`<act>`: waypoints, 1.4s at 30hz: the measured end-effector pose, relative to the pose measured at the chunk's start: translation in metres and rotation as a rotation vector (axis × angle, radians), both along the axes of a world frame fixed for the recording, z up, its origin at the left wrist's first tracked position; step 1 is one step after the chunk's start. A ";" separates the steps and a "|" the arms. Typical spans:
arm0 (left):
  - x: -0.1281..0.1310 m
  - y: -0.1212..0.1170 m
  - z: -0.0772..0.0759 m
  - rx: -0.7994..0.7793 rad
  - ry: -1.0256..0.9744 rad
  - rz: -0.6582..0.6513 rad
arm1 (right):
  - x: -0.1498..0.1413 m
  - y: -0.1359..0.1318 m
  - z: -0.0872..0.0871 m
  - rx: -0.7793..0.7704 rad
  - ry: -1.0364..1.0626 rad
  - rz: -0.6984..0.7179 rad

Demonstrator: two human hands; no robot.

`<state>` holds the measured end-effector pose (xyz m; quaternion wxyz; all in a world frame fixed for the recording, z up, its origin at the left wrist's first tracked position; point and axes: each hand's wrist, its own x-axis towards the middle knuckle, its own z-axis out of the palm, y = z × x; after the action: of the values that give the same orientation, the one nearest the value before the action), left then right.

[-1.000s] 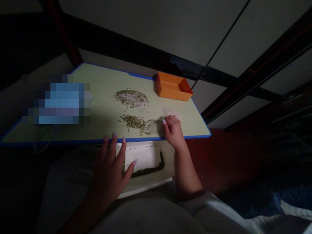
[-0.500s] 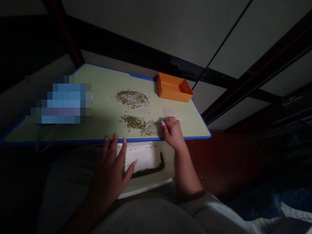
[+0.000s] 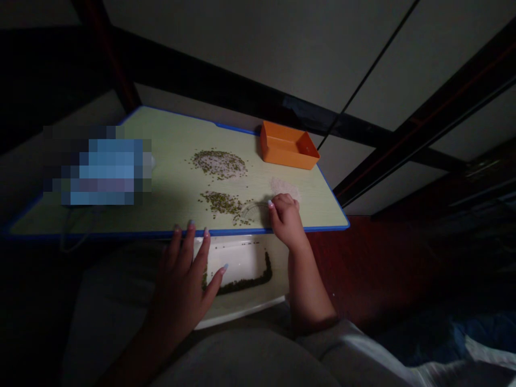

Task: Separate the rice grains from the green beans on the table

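Note:
My right hand (image 3: 285,219) is closed on a clear, curved piece that looks like a protractor (image 3: 255,210), held against the table top. The curved edge meets the right side of a pile of small green beans (image 3: 221,203). Just beyond my knuckles lies a patch of pale grains (image 3: 284,187). Farther back is a mixed pile (image 3: 220,163) of green beans and pale grains. My left hand (image 3: 181,279) has its fingers spread, fingertips at the table's front edge, partly covering a white tray (image 3: 237,260) below. Green beans line that tray's near and right sides.
An orange box (image 3: 288,148) stands at the table's back right. A blurred-out blue object (image 3: 107,169) sits on the left, with a cable loop hanging in front. The pale table (image 3: 169,140) has a blue rim, and cabinet panels rise behind it.

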<state>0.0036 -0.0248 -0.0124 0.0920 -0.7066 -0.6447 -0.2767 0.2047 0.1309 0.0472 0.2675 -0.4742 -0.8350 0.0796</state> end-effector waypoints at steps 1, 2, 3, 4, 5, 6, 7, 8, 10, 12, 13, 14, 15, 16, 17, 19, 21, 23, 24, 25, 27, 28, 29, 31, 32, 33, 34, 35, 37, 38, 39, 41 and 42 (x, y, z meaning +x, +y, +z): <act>0.000 0.000 0.000 0.004 0.001 0.000 | 0.000 0.000 0.000 -0.002 0.000 0.009; 0.000 0.000 -0.001 0.007 0.001 0.000 | 0.000 0.000 0.000 -0.003 0.002 0.019; 0.000 0.000 -0.001 0.009 0.000 0.000 | 0.000 0.000 0.000 -0.004 0.008 0.028; 0.000 0.000 -0.001 0.013 -0.001 -0.001 | 0.000 0.000 0.000 -0.004 0.016 0.037; 0.001 0.000 -0.002 0.013 -0.003 -0.002 | 0.000 0.000 0.000 -0.004 0.022 0.043; 0.001 0.000 -0.002 0.011 -0.006 -0.003 | 0.001 0.000 0.000 -0.004 0.026 0.048; 0.001 0.000 -0.002 0.009 -0.009 -0.003 | 0.001 0.000 0.000 -0.005 0.027 0.050; 0.001 0.000 -0.002 0.005 -0.012 -0.001 | 0.001 0.000 0.000 -0.006 0.025 0.052; 0.001 0.001 -0.002 -0.002 -0.015 0.000 | 0.001 -0.001 0.001 -0.006 0.019 0.054; 0.001 0.001 -0.002 -0.004 -0.014 0.001 | 0.001 -0.001 0.001 -0.003 0.020 0.059; 0.001 0.001 -0.001 -0.004 -0.014 0.001 | 0.001 -0.001 0.001 0.000 0.023 0.061; 0.002 0.001 -0.001 -0.005 -0.015 0.000 | 0.001 -0.001 0.001 0.001 0.027 0.066; 0.002 0.001 -0.001 -0.007 -0.016 0.002 | 0.001 -0.001 0.001 0.002 0.030 0.071; 0.002 0.001 -0.001 -0.010 -0.017 0.003 | 0.001 -0.001 0.001 0.001 0.030 0.076; 0.001 0.000 -0.001 -0.013 -0.018 0.002 | 0.002 -0.001 0.001 -0.002 0.029 0.080; 0.000 0.000 -0.001 -0.013 -0.021 -0.002 | 0.002 -0.001 0.001 -0.007 0.028 0.082; 0.000 -0.001 -0.001 -0.009 -0.025 -0.004 | 0.002 -0.001 0.001 -0.007 0.030 0.087; -0.001 -0.001 -0.001 -0.008 -0.026 -0.005 | 0.002 -0.001 0.001 -0.003 0.036 0.093; -0.001 -0.001 -0.001 -0.009 -0.025 -0.004 | 0.002 -0.001 0.001 0.000 0.038 0.095; 0.000 0.000 -0.001 -0.009 -0.024 -0.001 | 0.002 -0.001 0.001 0.000 0.036 0.096; 0.000 0.000 -0.001 -0.006 -0.025 -0.001 | 0.002 -0.001 0.001 -0.002 0.023 0.092; 0.001 0.000 -0.001 -0.006 -0.028 0.001 | 0.002 -0.001 0.001 -0.005 0.014 0.090; 0.001 0.000 -0.001 -0.005 -0.031 0.001 | 0.002 -0.001 0.001 -0.008 0.005 0.088; 0.001 0.000 -0.001 -0.005 -0.035 -0.001 | 0.002 -0.001 0.001 -0.011 -0.001 0.084; 0.001 0.000 -0.001 -0.005 -0.034 -0.003 | 0.001 -0.001 0.001 -0.012 0.000 0.082; 0.000 0.000 -0.001 -0.002 -0.032 -0.005 | 0.001 0.000 0.001 -0.013 0.003 0.080; 0.000 0.000 -0.001 -0.001 -0.027 -0.008 | 0.001 0.000 0.001 -0.014 0.007 0.076; 0.000 0.000 -0.002 0.001 -0.022 -0.010 | 0.001 0.000 0.001 -0.015 0.012 0.070; 0.000 0.000 -0.002 -0.001 -0.017 -0.007 | 0.001 0.000 0.001 -0.017 0.018 0.051; 0.000 0.000 -0.002 -0.003 -0.015 -0.004 | 0.001 0.000 0.001 -0.015 0.022 0.040; 0.000 0.000 -0.002 -0.006 -0.015 -0.001 | 0.001 0.000 0.001 -0.013 0.027 0.034; 0.000 0.000 -0.002 -0.007 -0.016 -0.003 | 0.001 0.000 0.000 -0.006 0.036 0.043; 0.000 0.000 -0.002 -0.006 -0.017 -0.005 | 0.001 0.000 0.000 -0.002 0.038 0.056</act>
<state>0.0035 -0.0251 -0.0141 0.0839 -0.7060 -0.6447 -0.2808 0.2061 0.1311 0.0471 0.2805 -0.4494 -0.8425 0.0972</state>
